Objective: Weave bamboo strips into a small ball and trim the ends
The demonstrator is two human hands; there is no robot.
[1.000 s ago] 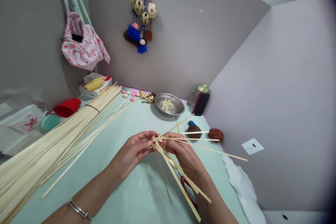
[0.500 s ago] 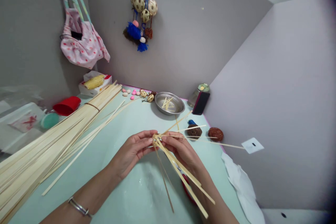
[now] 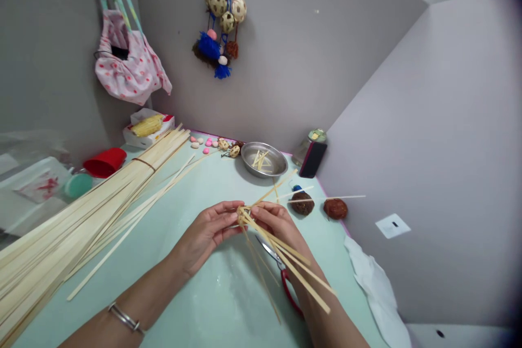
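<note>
Between my two hands is a small woven piece (image 3: 242, 216) of pale strips, with long loose ends spreading down to the right and up toward the bowl. My left hand (image 3: 218, 223), with a bangle on its wrist, pinches the piece from the left side. My right hand (image 3: 273, 221) holds it from the right, thumb and fingers at the base of the strips. Red-handled scissors (image 3: 290, 291) lie on the table, partly hidden under the strips and my right forearm.
A large bundle of flat strips (image 3: 93, 212) covers the table's left side. Behind my hands stands a metal bowl (image 3: 264, 160) with short strips. A brown yarn ball (image 3: 302, 203), a reddish yarn ball (image 3: 335, 208) and a phone (image 3: 313, 160) are at the right; white cloth (image 3: 373, 288) lies along the edge.
The loose strips have swung: the lower ends have shifted right, and one long strip at the right now points higher. More of the scissors shows. Both hands keep their hold.
</note>
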